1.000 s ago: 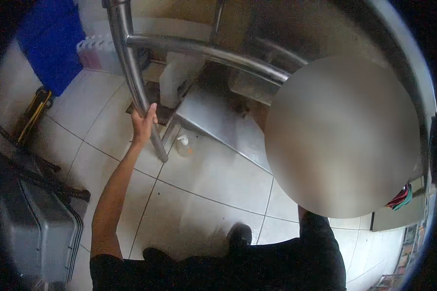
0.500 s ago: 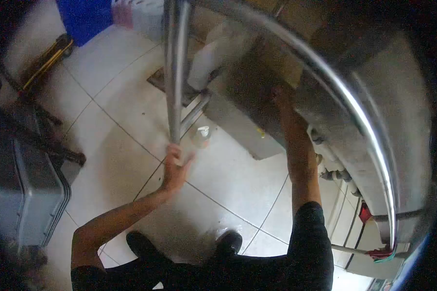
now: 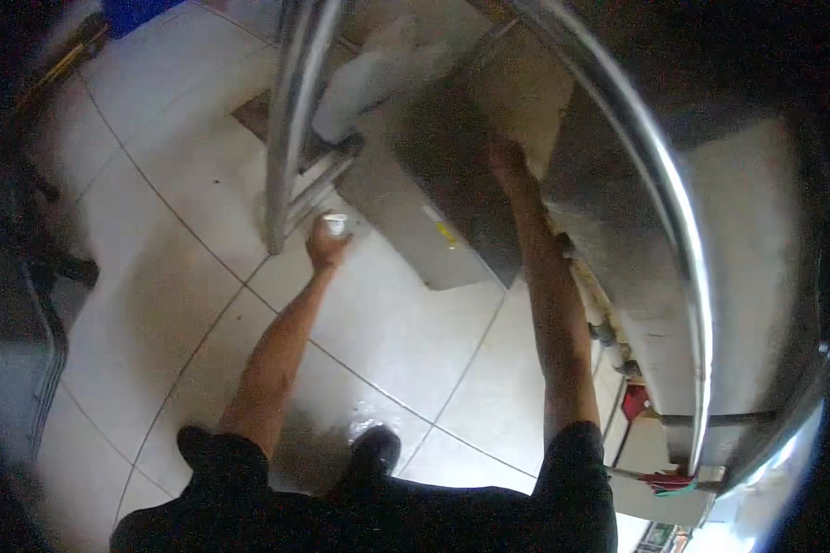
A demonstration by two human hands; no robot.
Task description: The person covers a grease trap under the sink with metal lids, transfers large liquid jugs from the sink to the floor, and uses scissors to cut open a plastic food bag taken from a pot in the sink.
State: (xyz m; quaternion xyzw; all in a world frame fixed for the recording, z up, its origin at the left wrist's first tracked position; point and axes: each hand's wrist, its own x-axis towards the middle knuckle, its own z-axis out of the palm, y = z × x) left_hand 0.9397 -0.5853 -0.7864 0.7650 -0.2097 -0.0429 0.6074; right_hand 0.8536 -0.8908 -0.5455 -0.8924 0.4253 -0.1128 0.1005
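Note:
Low in front of me, my left hand (image 3: 326,245) is closed round a small bottle with a white pump top (image 3: 336,223), just right of the lower end of a metal post (image 3: 290,138). My right hand (image 3: 509,164) reaches under the curved metal rail (image 3: 664,166), over the dark upper face of a low metal box (image 3: 387,212). Its fingers are dim and blurred, so what they touch cannot be made out. A yellow mark (image 3: 446,233) shows on the box's edge.
White floor tiles (image 3: 194,295) lie below. Grey stacked bins (image 3: 18,378) stand at the left. A white container (image 3: 369,78) sits behind the post. Pipe fittings (image 3: 609,336) and a red cloth (image 3: 669,481) are at the right. My shoe (image 3: 375,450) shows at the bottom.
My left hand has let go of the post and taken hold of the pump bottle. My right arm, hidden behind the blur at first, now shows reaching over the box. The view has tilted downward.

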